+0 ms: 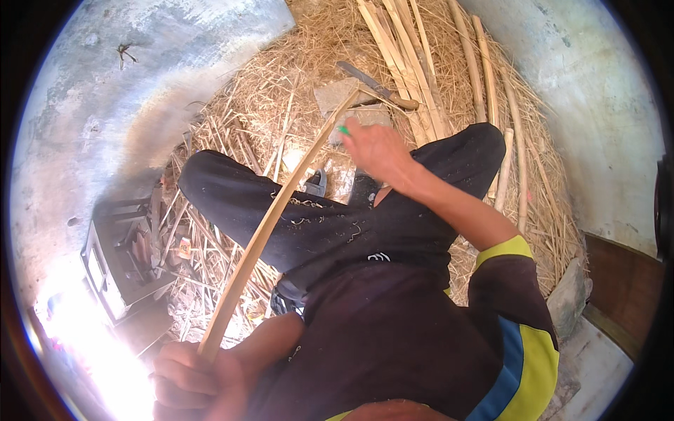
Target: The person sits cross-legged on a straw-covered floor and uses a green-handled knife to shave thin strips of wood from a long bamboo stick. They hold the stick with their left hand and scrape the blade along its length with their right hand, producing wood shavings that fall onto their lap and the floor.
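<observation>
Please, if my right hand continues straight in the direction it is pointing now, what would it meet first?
Your right hand points forward and left, so it would probably meet the long wooden strip first, just beyond the small green item it holds. Depth is unclear; it might pass above or below.

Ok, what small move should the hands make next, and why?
Perhaps press the right hand's small bright-green object against the long, flat, pale wooden strip: it's beside the far end, contact unclear, while the left hand grips the near end.
</observation>
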{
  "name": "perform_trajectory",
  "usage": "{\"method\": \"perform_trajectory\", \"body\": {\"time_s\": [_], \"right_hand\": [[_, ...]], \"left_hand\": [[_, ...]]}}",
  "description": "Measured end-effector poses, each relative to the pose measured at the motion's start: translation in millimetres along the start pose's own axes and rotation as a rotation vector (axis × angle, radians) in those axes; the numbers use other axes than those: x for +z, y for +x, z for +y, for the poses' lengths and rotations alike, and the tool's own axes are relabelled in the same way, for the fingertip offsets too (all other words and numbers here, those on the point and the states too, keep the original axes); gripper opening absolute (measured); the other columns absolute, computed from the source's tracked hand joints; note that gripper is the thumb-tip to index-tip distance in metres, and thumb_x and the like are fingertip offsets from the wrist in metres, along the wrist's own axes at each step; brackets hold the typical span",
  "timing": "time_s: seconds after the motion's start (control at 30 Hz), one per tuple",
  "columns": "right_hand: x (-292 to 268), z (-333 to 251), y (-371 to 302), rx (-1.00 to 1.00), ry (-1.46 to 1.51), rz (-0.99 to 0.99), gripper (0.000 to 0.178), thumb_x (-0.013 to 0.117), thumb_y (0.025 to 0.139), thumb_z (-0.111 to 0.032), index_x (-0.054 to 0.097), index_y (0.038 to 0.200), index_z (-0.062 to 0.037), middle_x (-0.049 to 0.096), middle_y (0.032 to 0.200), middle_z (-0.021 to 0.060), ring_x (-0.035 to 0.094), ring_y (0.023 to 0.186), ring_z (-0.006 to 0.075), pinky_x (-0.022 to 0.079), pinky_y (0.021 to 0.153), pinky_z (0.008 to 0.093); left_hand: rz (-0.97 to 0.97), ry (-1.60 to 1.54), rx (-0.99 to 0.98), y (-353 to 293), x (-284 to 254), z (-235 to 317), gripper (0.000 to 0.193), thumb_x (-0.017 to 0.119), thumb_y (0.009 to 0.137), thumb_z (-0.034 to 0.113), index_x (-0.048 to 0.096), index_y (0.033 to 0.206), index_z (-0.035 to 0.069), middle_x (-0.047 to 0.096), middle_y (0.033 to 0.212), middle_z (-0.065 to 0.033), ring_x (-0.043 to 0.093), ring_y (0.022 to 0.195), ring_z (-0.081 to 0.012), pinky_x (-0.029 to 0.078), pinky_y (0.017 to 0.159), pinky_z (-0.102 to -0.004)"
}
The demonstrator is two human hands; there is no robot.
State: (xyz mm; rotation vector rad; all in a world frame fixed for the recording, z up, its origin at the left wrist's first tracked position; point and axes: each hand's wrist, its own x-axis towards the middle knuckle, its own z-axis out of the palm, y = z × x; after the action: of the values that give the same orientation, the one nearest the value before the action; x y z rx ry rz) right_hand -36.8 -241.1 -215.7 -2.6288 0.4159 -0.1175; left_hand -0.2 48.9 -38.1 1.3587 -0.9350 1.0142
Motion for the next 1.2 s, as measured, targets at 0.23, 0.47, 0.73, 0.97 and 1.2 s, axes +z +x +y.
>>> {"method": "perform_trajectory", "body": {"time_s": [0.23,0.47,0.73,0.97,1.2], "right_hand": [[27,41,4,0.083,-0.181,-0.012,0.024,0.05,0.091,-0.023,0.051,0.096,0.0004,0.059,0.06,0.0166,0.062,0.058,0.0343,0.049,0.051,0.0464],[41,28,-6,-0.246,-0.266,0.013,0.022,0.051,0.09,-0.022,0.055,0.096,-0.0014,0.062,0.07,0.0178,0.062,0.058,0.0326,0.051,0.052,0.0425],[-8,-4,-4,-0.005,-0.044,-0.015,0.024,0.051,0.09,-0.026,0.055,0.099,-0.0037,0.058,0.059,0.0187,0.062,0.059,0.0338,0.05,0.051,0.0444],[23,68,5,0.067,-0.312,0.026,0.025,0.049,0.092,-0.024,0.054,0.097,-0.0006,0.058,0.058,0.0184,0.062,0.058,0.0333,0.05,0.053,0.0451],[37,24,-13,-0.127,-0.16,0.011,0.026,0.048,0.091,-0.025,0.053,0.094,0.0005,0.057,0.058,0.0203,0.06,0.056,0.0381,0.05,0.053,0.0469]], "left_hand": [[-0.165,-0.763,-0.369,20,28,20,0.038,0.044,0.089,0.014,0.03,0.054,0.019,0.024,0.046,0.0062,0.021,0.035,-0.0048,0.016,0.038,-0.0229],[-0.081,-1.007,-0.498,21,47,25,0.043,0.036,0.092,0.022,0.023,0.051,0.02,0.017,0.043,0.0078,0.013,0.033,-0.0027,0.006,0.037,-0.0222],[-0.099,-0.959,-0.492,19,38,26,0.044,0.034,0.093,0.023,0.022,0.051,0.02,0.017,0.042,0.0082,0.014,0.031,-0.002,0.007,0.035,-0.021],[-0.128,-0.96,-0.44,21,40,24,0.047,0.034,0.093,0.025,0.021,0.048,0.021,0.02,0.04,0.0088,0.017,0.03,-0.0008,0.008,0.035,-0.0209],[-0.207,-1.01,-0.436,28,39,20,0.037,0.037,0.092,0.018,0.035,0.055,0.017,0.034,0.047,0.0032,0.034,0.041,-0.0073,0.023,0.041,-0.0233]]}}
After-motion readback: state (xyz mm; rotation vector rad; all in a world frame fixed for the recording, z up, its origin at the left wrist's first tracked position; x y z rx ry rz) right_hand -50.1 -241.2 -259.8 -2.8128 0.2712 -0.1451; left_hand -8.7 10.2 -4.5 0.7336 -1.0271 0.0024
